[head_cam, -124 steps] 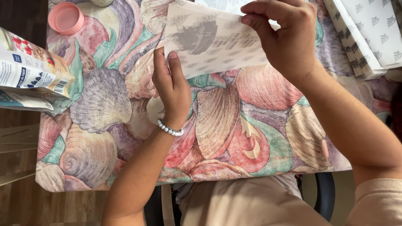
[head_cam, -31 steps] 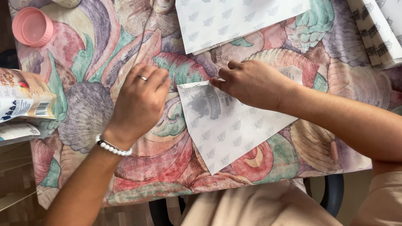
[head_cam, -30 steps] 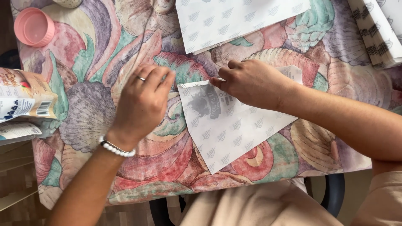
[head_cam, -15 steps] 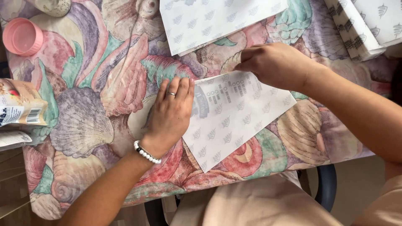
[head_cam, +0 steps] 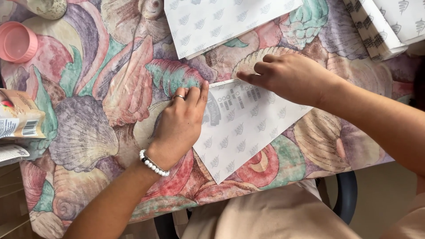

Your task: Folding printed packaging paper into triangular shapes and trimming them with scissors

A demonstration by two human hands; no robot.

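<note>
Right, white paper sheet with a small grey leaf pattern [head_cam: 248, 132] lies flat and skewed on the surface [head_cam: 88, 132], near its front edge, one corner pointing toward the person. Some grey print sits near the sheet's upper left part.

Left hand [head_cam: 179, 126] rests palm-down at the sheet's left edge, fingers [head_cam: 195, 95] held together and extended, pressing down on the edge; nothing gripped. Silver ring on one finger, white bead bracelet [head_cam: 152, 163] at the wrist.

Right hand [head_cam: 290, 77] is on the sheet's top edge, fingers curled, index tip pressed on the paper near the top corner; nothing clamped in it.

Surface is covered by a cloth with a large seashell print in pink, teal and purple.

Further out: stack of the same leaf-patterned white sheets [head_cam: 221, 22] at top centre, just clear of the right hand. Folded patterned paper items [head_cam: 385, 26] at top right. Round pink plastic lid [head_cam: 17, 42] at top left. Printed carton [head_cam: 20, 119] at the left edge. Dark chair [head_cam: 345, 194] frame shows below the surface's front edge.
</note>
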